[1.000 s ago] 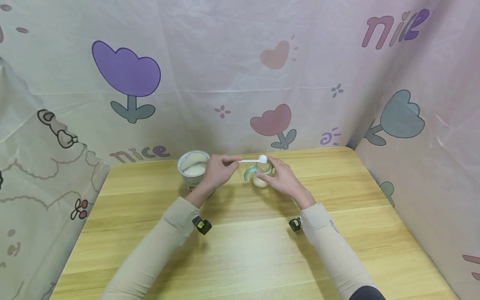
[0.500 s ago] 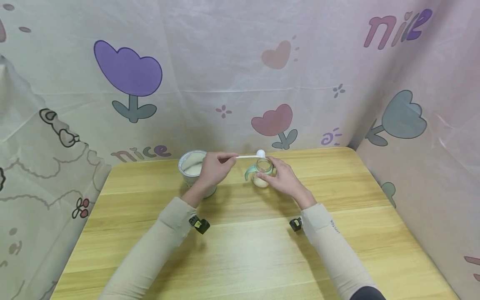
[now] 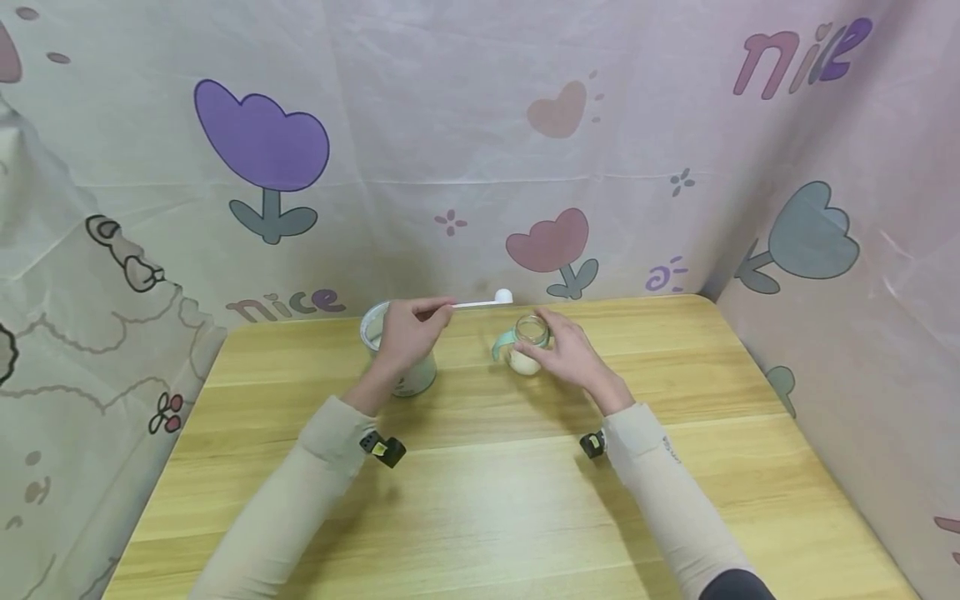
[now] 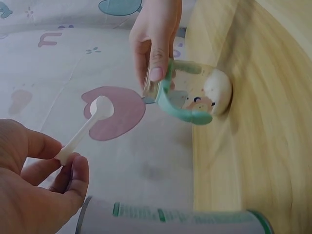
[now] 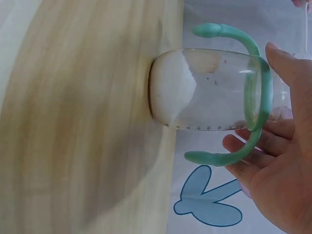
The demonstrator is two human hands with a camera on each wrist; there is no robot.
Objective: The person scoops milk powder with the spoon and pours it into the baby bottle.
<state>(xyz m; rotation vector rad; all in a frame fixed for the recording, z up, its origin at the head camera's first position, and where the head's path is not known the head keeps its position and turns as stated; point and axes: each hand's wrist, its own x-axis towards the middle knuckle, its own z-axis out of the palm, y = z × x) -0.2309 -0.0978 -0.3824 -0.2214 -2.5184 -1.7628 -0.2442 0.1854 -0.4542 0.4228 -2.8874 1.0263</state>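
Observation:
My left hand (image 3: 408, 333) pinches the handle end of a white long-handled powder scoop (image 3: 504, 296) between thumb and fingers. The scoop's bowl appears turned bottom-up, in the air to the left of and above a clear baby bottle (image 5: 219, 92). This bottle stands upright and uncapped on the table, with mint-green side handles (image 5: 239, 36). White powder (image 5: 170, 87) fills its lower part. Around the bottle's neck, the thumb and fingers of my right hand (image 3: 570, 354) hold it. Behind my left wrist stands an open tin (image 3: 416, 379), its mouth partly hidden by that hand.
A wooden table (image 3: 480, 517) carries the tin and bottle near its back edge. A patterned cloth (image 3: 420, 125) hangs directly behind and along both sides. A small black camera (image 3: 382, 448) sits on the left wrist.
My left hand has drawn the scoop away from the bottle's mouth, up and to the left toward the tin, and the scoop's bowl has turned over. The right hand and bottle stay in place.

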